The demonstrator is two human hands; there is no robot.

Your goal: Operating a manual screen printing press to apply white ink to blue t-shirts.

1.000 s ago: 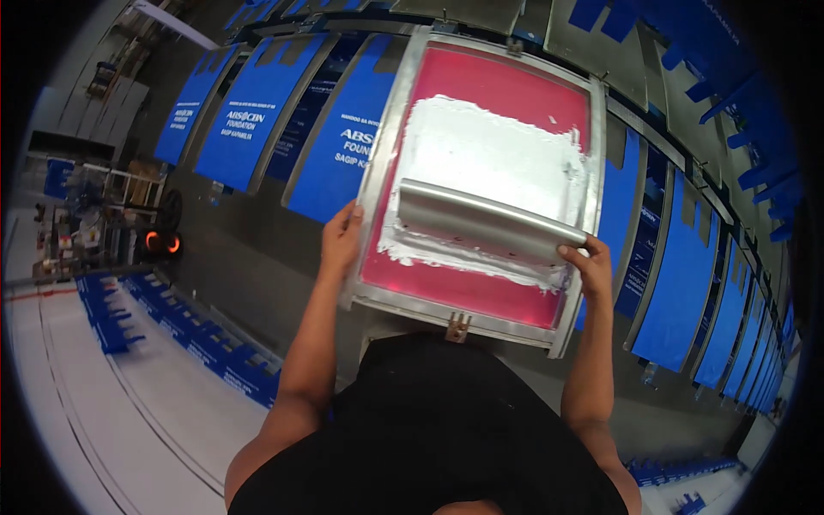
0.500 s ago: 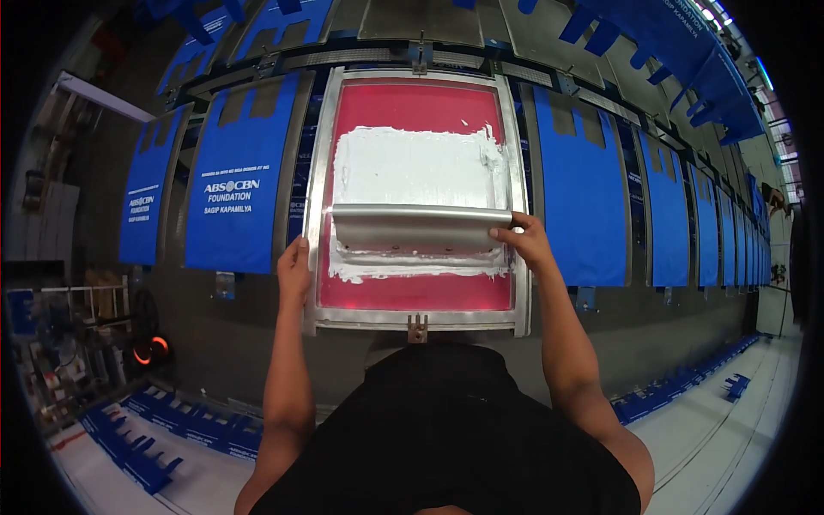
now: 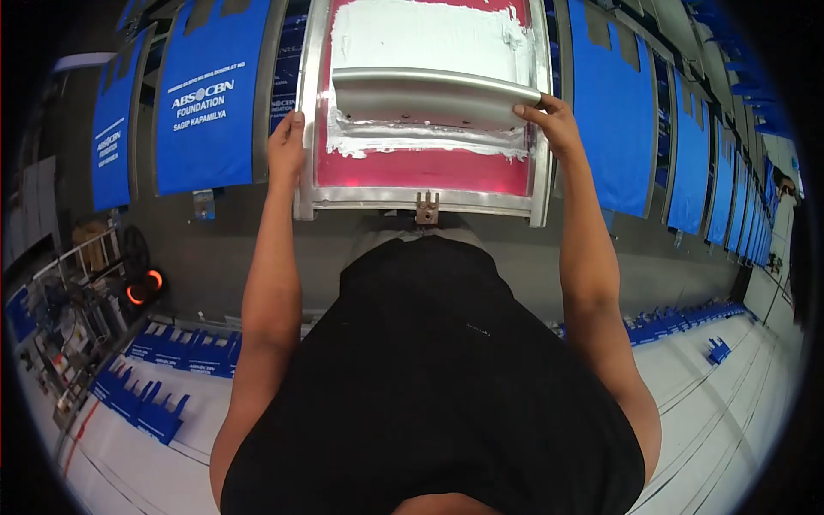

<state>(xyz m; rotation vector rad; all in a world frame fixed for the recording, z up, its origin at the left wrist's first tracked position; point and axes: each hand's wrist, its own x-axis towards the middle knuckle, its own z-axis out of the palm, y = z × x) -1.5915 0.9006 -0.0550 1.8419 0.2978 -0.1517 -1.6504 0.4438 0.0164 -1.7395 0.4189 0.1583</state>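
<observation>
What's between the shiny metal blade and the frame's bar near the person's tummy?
In the head view, a smeared band of white paste, then a red strip of screen.

Black top [image 3: 455, 386], pale-flecked; bare forearms [image 3: 273, 249]

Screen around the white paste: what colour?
The screen is pinkish red, clearest in the head view.

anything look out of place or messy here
One blue bag lies alone on the white surface at right, apart from the row of blue bags, so it looks stray. The white paste has ragged edges on the pink screen; I see no clear damage.
</observation>
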